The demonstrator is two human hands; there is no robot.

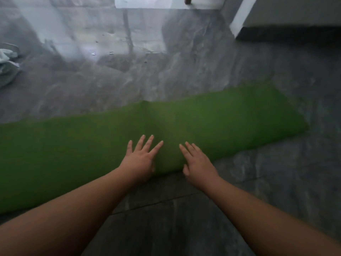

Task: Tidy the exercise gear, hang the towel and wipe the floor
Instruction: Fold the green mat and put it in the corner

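A green exercise mat (230, 122) lies rolled in a long bundle across the grey tiled floor, running from the lower left to the middle right. My left hand (141, 159) rests flat on the roll's near side with its fingers spread. My right hand (197, 163) lies flat beside it, fingers apart, a short gap between the two. Neither hand grips anything. A crumpled pale towel (7, 63) lies on the floor at the far left edge, well away from both hands.
Small water drops (110, 52) glisten on the shiny floor (166, 74) beyond the mat. White furniture (147, 2) stands at the top centre, and a white cabinet edge (241, 17) with a dark gap beneath sits at the top right.
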